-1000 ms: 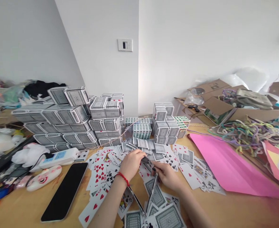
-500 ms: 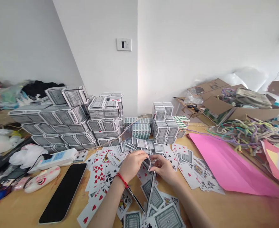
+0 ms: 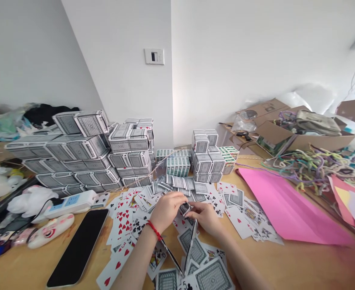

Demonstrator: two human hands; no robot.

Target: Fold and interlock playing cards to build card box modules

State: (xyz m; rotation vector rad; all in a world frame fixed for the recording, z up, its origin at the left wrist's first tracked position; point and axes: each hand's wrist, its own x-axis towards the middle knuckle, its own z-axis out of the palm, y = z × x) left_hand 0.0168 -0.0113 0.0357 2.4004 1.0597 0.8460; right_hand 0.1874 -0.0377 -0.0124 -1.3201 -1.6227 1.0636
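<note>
My left hand (image 3: 165,209), with a red string on its wrist, and my right hand (image 3: 206,217) meet over the wooden table, both pinching a playing card (image 3: 184,208) between their fingertips. Just below them two cards (image 3: 183,249) lean against each other on edge, forming a small tent. Loose playing cards (image 3: 126,217) lie scattered face up and face down all around my hands.
Stacks of boxed card decks (image 3: 87,155) rise at the back left, with a smaller stack (image 3: 209,161) behind my hands. A black phone (image 3: 77,247) and a white device (image 3: 71,202) lie to the left. A pink paper sheet (image 3: 283,205), tangled cords (image 3: 310,165) and cardboard boxes (image 3: 295,137) fill the right.
My right hand moved up and left to meet the left hand at the card. The camera shifted slightly, so the scene slid a little to the left.
</note>
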